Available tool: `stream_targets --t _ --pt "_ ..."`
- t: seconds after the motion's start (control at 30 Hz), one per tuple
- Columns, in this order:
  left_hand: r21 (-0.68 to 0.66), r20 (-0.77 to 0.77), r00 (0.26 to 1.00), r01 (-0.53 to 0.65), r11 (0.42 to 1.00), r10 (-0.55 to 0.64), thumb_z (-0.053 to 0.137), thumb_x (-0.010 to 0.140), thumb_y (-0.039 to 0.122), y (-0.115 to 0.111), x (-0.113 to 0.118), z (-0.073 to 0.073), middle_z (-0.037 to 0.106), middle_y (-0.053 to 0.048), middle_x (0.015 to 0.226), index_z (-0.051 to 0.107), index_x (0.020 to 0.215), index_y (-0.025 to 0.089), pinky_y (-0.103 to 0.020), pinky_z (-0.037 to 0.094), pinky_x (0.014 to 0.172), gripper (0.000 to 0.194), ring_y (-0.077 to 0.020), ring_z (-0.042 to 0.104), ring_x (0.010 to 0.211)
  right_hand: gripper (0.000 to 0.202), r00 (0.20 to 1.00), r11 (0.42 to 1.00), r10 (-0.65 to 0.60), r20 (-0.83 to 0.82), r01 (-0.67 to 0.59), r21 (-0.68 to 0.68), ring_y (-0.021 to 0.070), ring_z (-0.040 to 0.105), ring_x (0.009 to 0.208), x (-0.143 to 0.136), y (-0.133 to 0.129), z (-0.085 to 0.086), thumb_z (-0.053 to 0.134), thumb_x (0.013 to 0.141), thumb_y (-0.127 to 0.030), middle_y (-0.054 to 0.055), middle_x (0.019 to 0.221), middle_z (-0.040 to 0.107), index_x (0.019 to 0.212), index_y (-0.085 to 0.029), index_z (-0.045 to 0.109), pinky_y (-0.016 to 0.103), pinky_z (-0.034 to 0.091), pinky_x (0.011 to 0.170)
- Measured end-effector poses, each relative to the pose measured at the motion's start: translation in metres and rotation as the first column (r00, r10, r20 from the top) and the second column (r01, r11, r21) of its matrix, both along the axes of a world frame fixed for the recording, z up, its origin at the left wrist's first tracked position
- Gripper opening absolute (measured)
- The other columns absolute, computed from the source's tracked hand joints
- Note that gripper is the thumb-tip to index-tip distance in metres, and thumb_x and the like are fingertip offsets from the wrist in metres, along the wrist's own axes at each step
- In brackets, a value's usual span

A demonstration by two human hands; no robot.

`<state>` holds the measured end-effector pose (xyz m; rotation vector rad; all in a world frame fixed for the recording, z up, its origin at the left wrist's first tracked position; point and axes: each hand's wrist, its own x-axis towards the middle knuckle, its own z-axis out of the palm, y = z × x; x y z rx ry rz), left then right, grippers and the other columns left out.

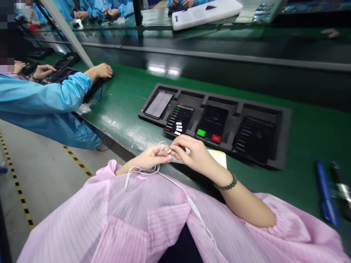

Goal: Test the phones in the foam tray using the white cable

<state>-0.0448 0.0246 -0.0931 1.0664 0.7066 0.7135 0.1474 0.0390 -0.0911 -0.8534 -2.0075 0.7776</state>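
White wired earphones (194,206) trail down over the front of my pink striped smock. My left hand (153,157) is closed on the earphone cable, which loops around its fingers. Close against it, my right hand (193,153) pinches a small white end of the earphones; its exact shape is hidden by the fingers. Just past my hands lies a dark foam tray (283,142) holding a phone with a pale screen (159,105), a phone with a list and white stickers (179,119), a phone with green and red buttons (212,124) and a dark-screened phone (255,140).
A pale yellow pad (219,157) lies beneath my right forearm. At the right are a blue pen (326,193) and a second pen (342,186). A co-worker's blue sleeve (46,93) reaches over the green bench (123,87) at left. A raised ledge (219,56) runs behind.
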Motion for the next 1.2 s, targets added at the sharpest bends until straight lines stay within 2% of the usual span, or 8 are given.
stream_targets --t 0.1,0.33,0.5,0.6,0.73,0.93,1.03,1.2 --pt "0.023 -0.042 0.984 -0.175 0.984 0.176 0.078 0.074 0.064 0.007 0.003 -0.009 0.060 0.002 0.064 0.025 0.066 0.021 -0.019 0.030 0.046 0.068 -0.0031 0.045 0.044 0.026 0.993 0.993 -0.094 0.071 0.089 0.075 0.0159 0.060 0.070 0.002 0.007 -0.001 0.052 0.098 -0.021 0.004 0.074 0.064 0.073 -0.019 0.059 0.028 0.048 0.066" --pt "0.070 -0.087 0.962 -0.252 0.965 0.258 0.080 0.070 0.064 0.021 0.006 -0.025 0.068 -0.001 0.067 0.026 0.065 0.022 -0.016 0.028 0.033 0.069 -0.0023 0.045 0.032 0.028 0.924 0.990 -0.135 0.358 0.108 0.092 0.0239 0.063 0.081 0.001 0.029 0.008 0.049 0.099 -0.031 0.008 0.084 0.070 0.081 -0.019 0.066 0.037 0.045 0.075" --pt "0.121 -0.148 0.913 -0.364 0.924 0.379 0.080 0.073 0.053 0.028 0.005 -0.032 0.064 0.001 0.063 0.026 0.062 0.022 -0.015 0.027 0.034 0.064 0.0002 0.042 0.033 0.037 0.706 0.909 -0.400 0.584 0.385 0.157 0.0338 0.062 0.100 0.025 0.076 0.029 0.041 0.100 -0.041 0.015 0.107 0.072 0.101 -0.019 0.071 0.048 0.043 0.088" --pt "0.118 -0.161 0.901 -0.387 0.915 0.402 0.080 0.074 0.049 0.030 0.004 -0.034 0.064 0.002 0.062 0.026 0.062 0.022 -0.015 0.027 0.034 0.062 0.0004 0.042 0.032 0.043 0.590 0.900 -0.368 0.718 0.420 0.115 0.0367 0.061 0.105 0.036 0.111 0.029 0.037 0.100 -0.043 0.017 0.109 0.072 0.103 -0.017 0.071 0.052 0.041 0.092" --pt "0.100 -0.138 0.909 -0.383 0.918 0.394 0.080 0.074 0.047 0.032 0.003 -0.034 0.064 0.002 0.061 0.026 0.062 0.021 -0.015 0.028 0.035 0.061 0.0003 0.041 0.031 0.044 0.504 0.902 -0.301 0.810 0.427 0.069 0.0365 0.062 0.109 0.035 0.141 0.009 0.035 0.099 -0.040 0.018 0.111 0.071 0.109 -0.014 0.068 0.056 0.036 0.101" --pt "0.069 -0.126 0.891 -0.431 0.899 0.437 0.082 0.071 0.052 0.031 0.005 -0.036 0.066 0.002 0.060 0.025 0.063 0.021 -0.014 0.026 0.033 0.064 0.0000 0.042 0.030 0.041 0.561 0.906 -0.280 0.779 0.422 0.021 0.0351 0.065 0.106 0.032 0.150 -0.015 0.041 0.100 -0.043 0.016 0.105 0.073 0.114 -0.015 0.067 0.059 0.030 0.109" --pt "0.039 -0.155 0.877 -0.454 0.890 0.454 0.082 0.070 0.051 0.030 0.009 -0.035 0.067 0.001 0.062 0.028 0.064 0.021 -0.015 0.027 0.032 0.062 -0.0011 0.044 0.030 0.040 0.613 0.911 -0.288 0.735 0.412 0.014 0.0355 0.065 0.105 0.035 0.152 -0.021 0.044 0.099 -0.045 0.016 0.103 0.073 0.113 -0.015 0.067 0.057 0.035 0.107" --pt "-0.130 -0.156 0.864 -0.498 0.857 0.479 0.086 0.070 0.038 0.034 0.017 -0.028 0.065 0.003 0.058 0.031 0.067 0.022 -0.016 0.040 0.037 0.057 -0.0077 0.057 0.039 0.034 0.683 0.926 -0.276 0.676 0.378 -0.004 0.0333 0.066 0.104 0.037 0.156 -0.027 0.045 0.099 -0.039 0.015 0.102 0.073 0.113 -0.016 0.065 0.054 0.040 0.108"
